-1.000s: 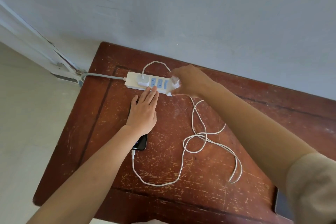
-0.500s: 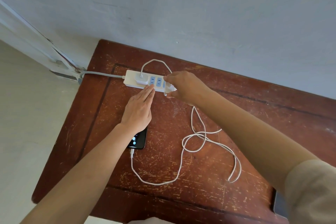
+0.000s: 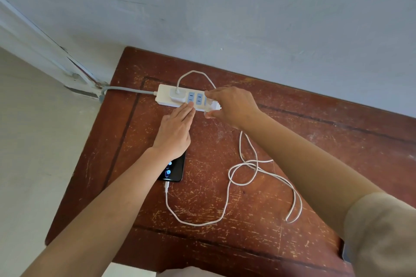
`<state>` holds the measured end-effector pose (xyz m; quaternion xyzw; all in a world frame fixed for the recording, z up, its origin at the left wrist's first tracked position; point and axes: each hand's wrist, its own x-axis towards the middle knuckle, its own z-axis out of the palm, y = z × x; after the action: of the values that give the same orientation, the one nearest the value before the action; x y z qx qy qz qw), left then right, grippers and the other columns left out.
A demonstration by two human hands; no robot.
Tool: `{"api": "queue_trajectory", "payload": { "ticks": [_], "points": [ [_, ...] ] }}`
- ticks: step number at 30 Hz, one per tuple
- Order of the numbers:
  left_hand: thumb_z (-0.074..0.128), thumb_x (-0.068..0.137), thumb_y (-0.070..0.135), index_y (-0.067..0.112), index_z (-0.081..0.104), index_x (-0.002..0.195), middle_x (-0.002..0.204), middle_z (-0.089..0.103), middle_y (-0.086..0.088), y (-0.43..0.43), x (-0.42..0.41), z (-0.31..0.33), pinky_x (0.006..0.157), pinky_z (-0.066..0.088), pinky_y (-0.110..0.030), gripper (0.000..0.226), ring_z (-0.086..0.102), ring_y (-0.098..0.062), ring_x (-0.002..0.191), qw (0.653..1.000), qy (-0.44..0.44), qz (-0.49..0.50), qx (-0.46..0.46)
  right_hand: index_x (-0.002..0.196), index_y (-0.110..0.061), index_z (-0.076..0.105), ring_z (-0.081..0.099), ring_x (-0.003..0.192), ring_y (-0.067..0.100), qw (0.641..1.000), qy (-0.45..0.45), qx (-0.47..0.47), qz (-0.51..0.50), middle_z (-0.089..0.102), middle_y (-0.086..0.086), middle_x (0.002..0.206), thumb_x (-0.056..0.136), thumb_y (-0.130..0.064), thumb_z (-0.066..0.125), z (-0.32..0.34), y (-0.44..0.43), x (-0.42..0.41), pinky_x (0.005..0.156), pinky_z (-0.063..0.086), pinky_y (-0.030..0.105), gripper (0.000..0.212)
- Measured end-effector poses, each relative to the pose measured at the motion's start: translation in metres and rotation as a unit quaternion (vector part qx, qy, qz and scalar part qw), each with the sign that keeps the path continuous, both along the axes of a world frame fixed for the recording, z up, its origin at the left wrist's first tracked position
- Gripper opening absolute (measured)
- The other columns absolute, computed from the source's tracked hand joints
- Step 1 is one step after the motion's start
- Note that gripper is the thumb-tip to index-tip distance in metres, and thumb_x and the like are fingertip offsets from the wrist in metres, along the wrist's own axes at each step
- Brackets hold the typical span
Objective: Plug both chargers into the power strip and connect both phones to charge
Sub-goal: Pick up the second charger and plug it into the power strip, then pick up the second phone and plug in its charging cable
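White power strip (image 3: 165, 95), one charger (image 3: 176, 94) plugged, lit phone (image 3: 174, 170).

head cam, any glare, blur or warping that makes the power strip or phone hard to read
Head view: soft, even light, only faint shadows under the hands; no glare on the power strip, its blue sockets sharp; the phone shows a lit screen, partly hidden under the left hand; the charger in the right hand is slightly washed out; wide-angle lens stretches the forearms at the edges.
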<state>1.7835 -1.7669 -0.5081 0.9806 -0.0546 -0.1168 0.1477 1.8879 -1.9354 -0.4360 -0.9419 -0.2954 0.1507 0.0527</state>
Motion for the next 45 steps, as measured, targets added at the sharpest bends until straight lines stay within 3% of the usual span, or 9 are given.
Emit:
{"api": "queue_trajectory", "payload": {
  "ticks": [3, 9, 13, 15, 19, 24, 36, 42, 45],
  "points": [
    [0.059, 0.094, 0.006, 0.005, 0.034, 0.152, 0.165, 0.027, -0.008, 0.002, 0.002, -0.002, 0.107, 0.041, -0.049, 0.063, 0.023, -0.025, 0.152, 1.0, 0.01, -0.005, 0.002, 0.144, -0.036, 0.052, 0.065, 0.117, 0.027, 1.0, 0.01, -0.026, -0.004, 0.07, -0.002, 0.13, 0.083, -0.058, 0.072, 0.002, 0.005, 0.007, 0.084, 0.053, 0.04, 0.068],
    [0.051, 0.098, 0.011, 0.008, 0.022, 0.156, 0.17, 0.009, -0.003, 0.001, 0.0, 0.002, 0.114, 0.037, -0.045, 0.066, 0.007, -0.019, 0.155, 0.999, 0.038, -0.017, 0.025, 0.149, -0.033, 0.045, 0.062, 0.122, 0.028, 0.999, 0.025, -0.025, -0.025, 0.065, -0.001, 0.139, 0.089, -0.053, 0.069, 0.001, 0.003, -0.004, 0.09, 0.053, 0.043, 0.067],
    [0.048, 0.1, 0.015, 0.01, 0.026, 0.155, 0.169, 0.015, -0.004, -0.002, -0.001, 0.023, 0.122, 0.02, -0.048, 0.06, 0.016, -0.019, 0.154, 0.998, 0.033, -0.005, 0.044, 0.158, -0.022, 0.026, 0.053, 0.132, 0.032, 0.999, 0.002, -0.029, -0.026, 0.043, 0.006, 0.158, 0.089, -0.037, 0.074, 0.009, -0.001, -0.016, 0.097, 0.05, 0.048, 0.085],
    [0.049, 0.1, 0.019, 0.01, 0.031, 0.153, 0.166, 0.024, -0.006, -0.005, -0.012, 0.034, 0.122, 0.02, -0.051, 0.057, 0.024, -0.022, 0.151, 0.999, -0.002, 0.011, 0.052, 0.16, -0.02, 0.016, 0.044, 0.14, 0.035, 0.995, -0.016, 0.03, -0.091, 0.026, 0.011, 0.166, 0.089, -0.031, 0.073, 0.012, -0.016, -0.033, 0.105, 0.045, 0.049, 0.093],
    [0.046, 0.101, 0.028, 0.011, 0.031, 0.154, 0.166, 0.023, -0.011, -0.026, -0.049, 0.041, 0.122, 0.02, -0.054, 0.057, 0.019, -0.028, 0.153, 0.997, -0.04, 0.018, 0.057, 0.16, -0.017, 0.017, 0.032, 0.148, 0.037, 0.961, -0.092, 0.13, -0.225, 0.018, 0.016, 0.168, 0.093, -0.034, 0.065, 0.007, -0.073, -0.094, 0.115, 0.035, 0.051, 0.084],
    [0.031, 0.105, 0.039, 0.019, 0.018, 0.158, 0.17, 0.008, -0.008, -0.095, -0.088, 0.03, 0.124, 0.012, -0.052, 0.059, 0.006, -0.027, 0.156, 0.999, -0.014, -0.044, 0.025, 0.16, -0.017, 0.014, 0.019, 0.153, 0.037, 0.917, -0.074, 0.102, -0.378, 0.01, 0.016, 0.169, 0.095, -0.043, 0.062, -0.022, -0.158, -0.198, 0.119, 0.028, 0.054, 0.085],
    [0.029, 0.105, 0.039, 0.018, 0.017, 0.158, 0.17, 0.004, -0.007, -0.261, -0.139, 0.012, 0.124, 0.015, -0.054, 0.059, 0.002, -0.024, 0.156, 0.963, 0.042, -0.266, 0.005, 0.159, -0.024, 0.006, 0.01, 0.154, 0.031, 0.77, -0.026, 0.082, -0.632, 0.009, 0.01, 0.169, 0.085, -0.084, 0.033, -0.055, -0.294, -0.345, 0.122, 0.015, 0.054, 0.099],
    [0.025, 0.105, 0.033, 0.023, 0.022, 0.158, 0.169, 0.014, -0.003, -0.311, -0.16, 0.007, 0.124, 0.016, -0.054, 0.054, 0.006, -0.02, 0.156, 0.965, 0.041, -0.258, 0.004, 0.158, -0.016, 0.007, 0.028, 0.143, 0.037, 0.742, 0.027, 0.068, -0.666, 0.027, 0.016, 0.158, 0.071, -0.09, 0.047, -0.068, -0.34, -0.343, 0.115, 0.032, 0.052, 0.121],
    [0.026, 0.106, 0.031, 0.026, 0.017, 0.159, 0.169, 0.013, 0.001, -0.333, -0.171, 0.001, 0.125, 0.01, -0.053, 0.054, 0.001, -0.017, 0.156, 0.971, 0.079, -0.226, 0.023, 0.157, -0.011, 0.012, 0.036, 0.135, 0.036, 0.769, 0.039, 0.041, -0.636, 0.034, 0.016, 0.15, 0.075, -0.084, 0.053, -0.075, -0.353, -0.342, 0.111, 0.037, 0.048, 0.118]
  ]
}}
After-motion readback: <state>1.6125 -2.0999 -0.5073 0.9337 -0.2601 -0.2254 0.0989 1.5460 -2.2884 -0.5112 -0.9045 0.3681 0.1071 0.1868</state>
